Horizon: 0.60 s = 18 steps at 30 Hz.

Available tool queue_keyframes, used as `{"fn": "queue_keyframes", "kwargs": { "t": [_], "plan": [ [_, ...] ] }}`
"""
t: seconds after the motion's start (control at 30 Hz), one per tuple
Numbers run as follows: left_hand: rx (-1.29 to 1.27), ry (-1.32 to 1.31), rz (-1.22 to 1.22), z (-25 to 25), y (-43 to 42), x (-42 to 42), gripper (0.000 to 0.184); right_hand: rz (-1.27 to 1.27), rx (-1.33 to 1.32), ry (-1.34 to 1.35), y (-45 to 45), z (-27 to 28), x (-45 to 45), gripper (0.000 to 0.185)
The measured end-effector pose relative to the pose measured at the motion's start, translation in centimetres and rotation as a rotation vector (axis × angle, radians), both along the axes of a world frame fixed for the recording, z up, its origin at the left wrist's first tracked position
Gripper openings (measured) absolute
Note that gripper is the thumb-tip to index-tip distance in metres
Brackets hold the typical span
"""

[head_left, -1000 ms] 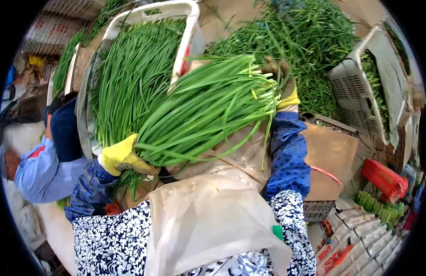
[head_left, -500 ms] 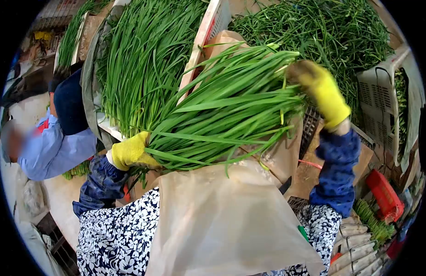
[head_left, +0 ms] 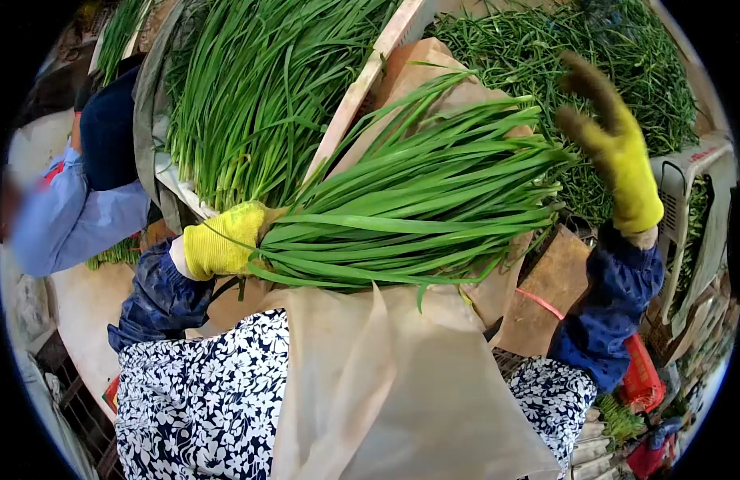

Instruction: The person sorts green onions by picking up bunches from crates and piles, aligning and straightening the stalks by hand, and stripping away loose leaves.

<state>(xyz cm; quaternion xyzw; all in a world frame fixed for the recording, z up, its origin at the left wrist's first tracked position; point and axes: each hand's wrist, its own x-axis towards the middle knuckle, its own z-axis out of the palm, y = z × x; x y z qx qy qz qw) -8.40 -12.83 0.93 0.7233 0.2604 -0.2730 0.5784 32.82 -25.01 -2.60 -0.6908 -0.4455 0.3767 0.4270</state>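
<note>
A large bunch of long green leafy stalks [head_left: 410, 208] lies across the lap, over a beige apron [head_left: 434, 376]. My left hand [head_left: 228, 238], in a yellow glove with a dirty palm side, is wrapped round the bunch's left end; some fingertips are hidden by leaves. To the right of the bunch, my right hand [head_left: 618, 148] is raised and apart from it. Its gloved fingers are spread and hold nothing. Behind the left hand, a white crate [head_left: 362, 92] is full of similar stalks [head_left: 250, 96].
Loose greens [head_left: 514, 56] are heaped at the back right. Beside them stands a crate [head_left: 674, 188] with a cloth lining. A red container [head_left: 642, 374] is at the lower right. Another person in a blue sleeve [head_left: 98, 224] sits at the left. Brown cardboard [head_left: 550, 292] lies near my right arm.
My right hand has let go of the bunch's right end and moved away to the right, its fingers opening. The bunch has spread out. My left hand has kept its grip.
</note>
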Motion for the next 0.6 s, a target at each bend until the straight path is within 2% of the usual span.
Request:
{"fn": "queue_keyframes", "kwargs": {
  "t": [0.03,0.1,0.17,0.2,0.23,0.3,0.37,0.43,0.47,0.5,0.53,0.57,0.6],
  "plan": [
    [0.053,-0.021,-0.027,-0.1,-0.1,-0.1,0.074,0.210,-0.112,-0.102,0.6,1.6,-1.9,0.045],
    [0.030,-0.086,-0.008,-0.6,-0.3,-0.2,0.075,0.507,-0.027,-0.478,1.3,-0.7,-2.3,0.032],
    [-0.004,-0.047,0.044,0.1,-0.4,0.4,0.077,0.303,0.144,-0.400,0.5,-3.0,-1.5,0.021],
    [0.032,-0.050,0.006,0.1,-0.4,0.5,0.078,0.172,0.054,-0.136,0.0,-2.8,-1.6,0.020],
    [0.067,-0.055,-0.037,0.1,-0.4,0.6,0.078,0.080,0.072,-0.060,-0.2,-3.0,-1.2,0.020],
    [0.064,-0.054,-0.063,-0.3,-0.4,0.8,0.079,-0.077,0.006,-0.198,-0.7,-5.1,2.9,0.021],
    [0.032,-0.122,-0.029,-0.6,-0.6,0.6,0.079,0.108,-0.586,-1.235,-0.1,-6.3,9.7,0.040],
    [0.104,-0.112,-0.064,-0.3,-0.4,0.7,0.079,-0.008,-0.720,-1.437,2.4,-2.9,7.0,0.048],
    [0.124,-0.115,-0.077,-0.4,-0.5,0.5,0.079,-0.008,-0.318,-1.267,3.4,-2.2,5.9,0.053],
    [0.134,-0.119,-0.098,-0.5,-0.6,0.4,0.080,0.125,0.066,-0.929,4.9,-1.7,3.7,0.057],
    [0.130,-0.094,-0.084,-0.1,-0.5,0.6,0.080,0.228,0.084,-0.690,6.1,-1.0,0.5,0.059],
    [0.130,-0.104,-0.102,0.0,-0.6,0.6,0.080,0.381,0.039,-0.333,6.9,-1.1,-1.9,0.052],
    [0.141,-0.136,-0.090,-0.2,-0.7,0.7,0.080,0.386,-0.340,-0.098,7.6,0.8,-4.7,0.040]
  ]
}}
